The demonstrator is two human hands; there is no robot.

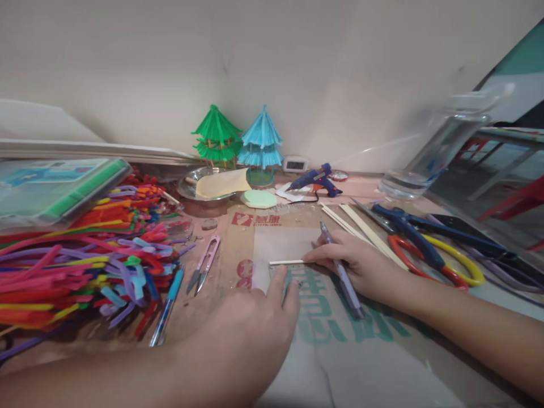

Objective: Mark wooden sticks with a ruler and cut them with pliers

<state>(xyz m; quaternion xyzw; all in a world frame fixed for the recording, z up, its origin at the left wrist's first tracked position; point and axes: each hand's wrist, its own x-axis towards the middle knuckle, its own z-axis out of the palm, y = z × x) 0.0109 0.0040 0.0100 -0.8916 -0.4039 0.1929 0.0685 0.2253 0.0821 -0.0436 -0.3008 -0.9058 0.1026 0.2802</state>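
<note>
Two bare hands meet over a thin wooden stick (287, 262) that lies flat across a pale sheet (280, 246) on the cardboard-covered table (382, 351). The left hand (250, 328) lies palm down, its fingertips pressing on the stick's near edge. The right hand (361, 263) touches the stick's right end with a fingertip while its fingers are closed around a pen (340, 272), point tilted away toward the wall. Just left of the sheet lie pink thread snips (205, 266), and beyond them a heap of coloured pipe cleaners (76, 255). Scissors with red and yellow handles (425, 249) rest behind the right wrist.
</note>
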